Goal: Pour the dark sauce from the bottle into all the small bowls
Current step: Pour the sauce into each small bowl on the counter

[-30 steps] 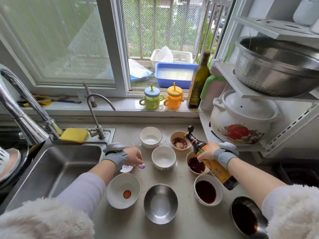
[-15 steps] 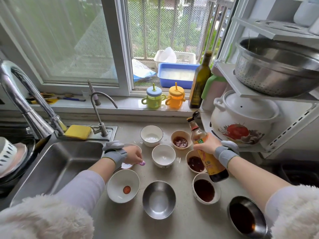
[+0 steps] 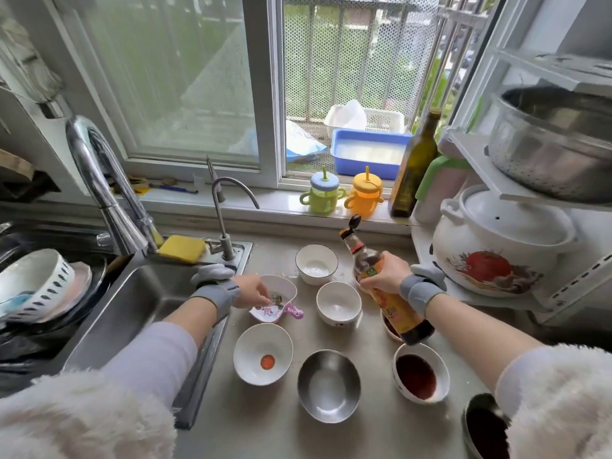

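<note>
Right hand (image 3: 385, 273) is gripping the sauce bottle (image 3: 381, 286) around its shoulder, right of centre in the frame. Bottle is leaning, neck up and toward the window, flip cap (image 3: 353, 221) hanging open; its base is hovering over a sauce-filled bowl (image 3: 388, 326) that it mostly hides. No stream showing at the spout.

Left hand (image 3: 253, 289) is pinching the near rim of a small pink-handled bowl (image 3: 276, 296), left of centre, fingers curled in on it. Whether there is sauce in that bowl I cannot tell; the printed pattern confuses it.

Working outward across the counter (image 3: 251, 425): empty white bowl (image 3: 338, 303) sitting between the two hands; another white bowl (image 3: 316, 263) behind it, toward the window, looking empty. Below the left hand, a white bowl with an orange spot (image 3: 263, 352) at the bottom. Beside it, lower centre, a steel bowl (image 3: 328, 385), empty. To the right of that, a white bowl full of dark sauce (image 3: 420, 376). At the lower right edge, a dark steel bowl (image 3: 483, 425) holding sauce, partly cut off by the fluffy sleeve.

Sink (image 3: 126, 309) lying at the left of the frame, just beside the left wrist.
</note>
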### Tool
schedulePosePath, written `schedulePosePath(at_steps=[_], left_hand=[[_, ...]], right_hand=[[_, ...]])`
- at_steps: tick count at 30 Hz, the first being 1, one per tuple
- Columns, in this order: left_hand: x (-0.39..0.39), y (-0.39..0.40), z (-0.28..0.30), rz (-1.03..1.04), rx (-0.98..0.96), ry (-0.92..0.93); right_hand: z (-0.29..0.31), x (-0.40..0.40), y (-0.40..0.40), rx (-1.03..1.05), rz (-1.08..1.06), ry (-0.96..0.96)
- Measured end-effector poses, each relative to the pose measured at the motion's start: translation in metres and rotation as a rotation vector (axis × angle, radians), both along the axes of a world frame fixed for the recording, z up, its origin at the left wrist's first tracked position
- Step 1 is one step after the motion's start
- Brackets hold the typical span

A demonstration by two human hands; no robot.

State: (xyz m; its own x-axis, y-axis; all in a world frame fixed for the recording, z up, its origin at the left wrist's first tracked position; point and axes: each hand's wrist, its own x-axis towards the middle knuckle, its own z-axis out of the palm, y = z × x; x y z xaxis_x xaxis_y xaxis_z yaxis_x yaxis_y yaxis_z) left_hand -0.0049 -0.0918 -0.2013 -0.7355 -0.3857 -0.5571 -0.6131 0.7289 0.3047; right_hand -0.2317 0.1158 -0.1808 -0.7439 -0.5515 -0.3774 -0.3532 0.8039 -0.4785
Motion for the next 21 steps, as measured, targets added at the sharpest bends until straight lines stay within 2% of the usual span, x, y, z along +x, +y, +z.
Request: schedulePosePath(at_steps=[11,21], left_hand=[[0.026,-0.053,-0.006,-0.059,-0.012,-0.010],[0.031,-0.068,-0.013,-0.080,-0.001,-0.011]], right_hand=[[-0.015,0.030,-0.035,0.211,-0.045,0.025],[-0.032,0.040,-0.050,0.328,-0.062,0.002]])
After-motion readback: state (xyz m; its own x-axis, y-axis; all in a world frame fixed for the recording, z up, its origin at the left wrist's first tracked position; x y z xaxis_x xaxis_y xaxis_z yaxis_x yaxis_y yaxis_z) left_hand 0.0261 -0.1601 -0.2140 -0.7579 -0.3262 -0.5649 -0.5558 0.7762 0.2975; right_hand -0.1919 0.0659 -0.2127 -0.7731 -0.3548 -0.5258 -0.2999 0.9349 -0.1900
